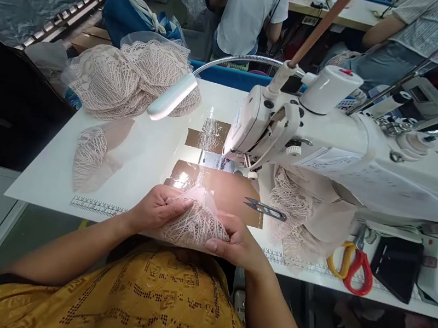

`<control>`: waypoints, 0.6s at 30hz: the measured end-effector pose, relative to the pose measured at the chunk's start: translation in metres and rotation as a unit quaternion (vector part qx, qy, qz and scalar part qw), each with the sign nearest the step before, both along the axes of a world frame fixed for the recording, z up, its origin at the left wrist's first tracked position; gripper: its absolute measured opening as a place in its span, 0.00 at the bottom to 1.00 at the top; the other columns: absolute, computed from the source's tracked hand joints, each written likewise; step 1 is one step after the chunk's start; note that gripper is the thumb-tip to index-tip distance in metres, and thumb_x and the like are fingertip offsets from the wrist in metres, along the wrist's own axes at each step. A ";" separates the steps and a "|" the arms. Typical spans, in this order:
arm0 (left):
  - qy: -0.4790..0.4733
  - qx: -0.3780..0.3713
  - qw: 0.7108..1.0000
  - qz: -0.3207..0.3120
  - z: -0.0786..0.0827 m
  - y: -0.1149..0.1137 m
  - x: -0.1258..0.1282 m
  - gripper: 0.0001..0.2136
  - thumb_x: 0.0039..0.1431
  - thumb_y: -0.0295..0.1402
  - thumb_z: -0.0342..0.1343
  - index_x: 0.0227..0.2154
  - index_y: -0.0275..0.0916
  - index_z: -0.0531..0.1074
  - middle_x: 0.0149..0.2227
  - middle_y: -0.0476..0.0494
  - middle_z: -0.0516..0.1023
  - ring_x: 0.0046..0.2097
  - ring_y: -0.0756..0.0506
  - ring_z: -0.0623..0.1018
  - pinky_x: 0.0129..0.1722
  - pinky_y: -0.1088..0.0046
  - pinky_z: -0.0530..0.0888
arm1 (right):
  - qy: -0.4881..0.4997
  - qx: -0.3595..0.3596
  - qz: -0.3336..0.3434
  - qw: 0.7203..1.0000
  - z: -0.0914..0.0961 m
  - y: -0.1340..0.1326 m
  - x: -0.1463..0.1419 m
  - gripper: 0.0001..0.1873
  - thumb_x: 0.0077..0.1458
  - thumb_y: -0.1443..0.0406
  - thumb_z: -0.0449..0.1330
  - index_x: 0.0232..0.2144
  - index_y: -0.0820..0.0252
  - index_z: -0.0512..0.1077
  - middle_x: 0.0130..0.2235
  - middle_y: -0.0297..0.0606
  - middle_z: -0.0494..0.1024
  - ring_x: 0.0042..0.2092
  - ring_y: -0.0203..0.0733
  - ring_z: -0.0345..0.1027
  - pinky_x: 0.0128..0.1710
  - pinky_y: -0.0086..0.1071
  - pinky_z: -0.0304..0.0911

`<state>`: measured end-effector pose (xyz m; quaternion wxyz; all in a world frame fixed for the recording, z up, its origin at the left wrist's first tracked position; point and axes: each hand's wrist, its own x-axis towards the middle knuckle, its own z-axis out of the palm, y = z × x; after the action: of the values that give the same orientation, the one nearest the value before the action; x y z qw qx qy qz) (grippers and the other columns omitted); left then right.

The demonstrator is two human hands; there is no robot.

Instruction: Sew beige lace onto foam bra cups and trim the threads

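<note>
Between my two hands is a beige lace bra cup (195,224), held near the table's front edge. My left hand (162,207) grips its left side, thumb on top. On the right side my right hand (234,238) pinches the lace between thumb and fingers. A paler, smooth fabric part shows at the cup's top. Just beyond stands a white sewing machine (274,128), its needle area lit. Thread snips (265,209) lie on brown cardboard (235,191) to the right of my hands.
Stacked lace pieces (108,77) sit at the back left, with a single lace piece (93,158) nearer. More lace pieces (298,215) lie right, beside scissors (360,272) and a black tray (396,267). A lamp (174,96) overhangs the table. Two people work beyond.
</note>
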<state>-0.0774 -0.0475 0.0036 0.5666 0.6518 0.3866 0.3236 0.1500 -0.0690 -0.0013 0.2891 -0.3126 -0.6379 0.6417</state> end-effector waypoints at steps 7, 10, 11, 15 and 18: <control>-0.098 -0.146 0.984 -0.033 -0.003 0.001 0.003 0.25 0.61 0.50 0.52 0.16 0.36 0.62 0.18 0.50 0.61 0.21 0.53 0.61 0.22 0.76 0.58 | 0.056 -0.114 -0.154 0.980 -0.009 0.001 -0.024 0.15 0.50 0.54 0.66 0.24 0.59 0.73 0.25 0.31 0.71 0.27 0.35 0.62 0.28 0.29 0.60; -0.261 -0.324 0.907 -0.059 -0.012 -0.008 -0.008 0.36 0.54 0.66 0.43 0.36 0.34 0.74 0.31 0.38 0.76 0.31 0.44 0.75 0.31 0.68 0.72 | 0.130 -0.160 -0.259 0.943 -0.015 0.000 -0.029 0.17 0.43 0.52 0.70 0.21 0.58 0.72 0.23 0.30 0.71 0.24 0.33 0.60 0.26 0.28 0.59; -0.313 -0.349 0.882 -0.057 -0.015 -0.012 -0.012 0.41 0.50 0.70 0.41 0.44 0.33 0.73 0.37 0.34 0.78 0.38 0.40 0.77 0.36 0.64 0.74 | 0.154 -0.172 -0.299 0.926 -0.017 -0.001 -0.030 0.17 0.42 0.51 0.70 0.21 0.57 0.73 0.23 0.30 0.71 0.25 0.34 0.61 0.27 0.29 0.60; -0.395 -0.376 0.838 -0.032 -0.021 -0.033 -0.010 0.46 0.41 0.67 0.56 0.56 0.35 0.66 0.52 0.31 0.75 0.53 0.34 0.74 0.50 0.59 0.73 | 0.172 -0.192 -0.365 0.895 -0.022 -0.001 -0.042 0.15 0.40 0.53 0.72 0.23 0.56 0.77 0.26 0.33 0.76 0.29 0.38 0.66 0.31 0.32 0.66; -0.347 -0.407 0.844 0.035 -0.018 -0.039 0.006 0.33 0.45 0.39 0.69 0.55 0.37 0.69 0.49 0.36 0.77 0.50 0.38 0.76 0.50 0.64 0.73 | 0.156 -0.215 -0.314 0.911 -0.022 -0.001 -0.056 0.12 0.42 0.57 0.71 0.24 0.58 0.77 0.25 0.33 0.76 0.28 0.38 0.67 0.31 0.32 0.66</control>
<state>-0.0714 -0.0864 -0.0141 0.8665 0.1937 0.2840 0.3619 0.0941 -0.0698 -0.0237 0.4975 -0.4475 -0.3000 0.6798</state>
